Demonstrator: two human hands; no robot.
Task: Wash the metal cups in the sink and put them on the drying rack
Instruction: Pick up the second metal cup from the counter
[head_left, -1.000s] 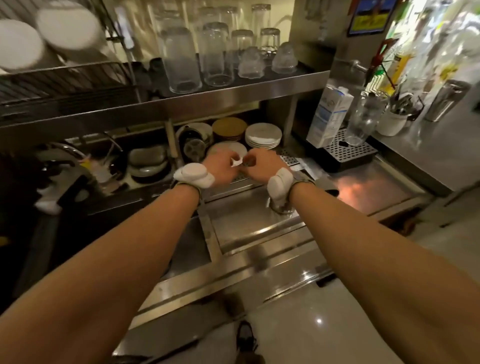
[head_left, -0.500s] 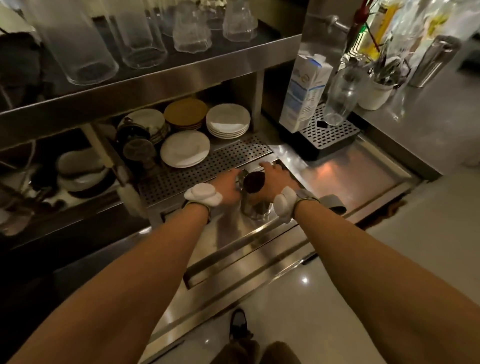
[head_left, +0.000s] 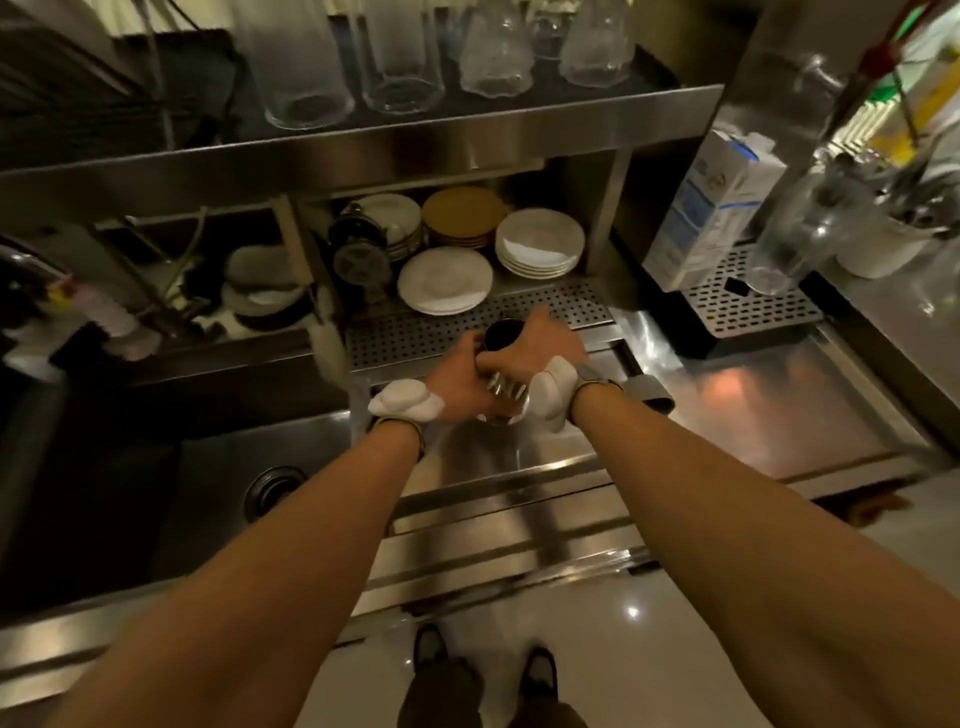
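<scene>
Holding metal cup (head_left: 503, 336), left hand (head_left: 457, 375) and right hand (head_left: 545, 347) grip clamped round it, carton (head_left: 711, 218) print unreadable

- Head view, sole camera: worn on the person, facing forward and steeply down.
- Close range: desk (head_left: 779, 415) and sink (head_left: 156, 519) fill the middle.
- Upper edge: shelf (head_left: 415, 150).

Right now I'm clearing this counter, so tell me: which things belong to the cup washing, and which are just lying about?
In the job: metal cup, held by left hand and right hand; sink; perforated rack.
Lying about: stacked plates; milk carton; glasses on the shelf.
</scene>
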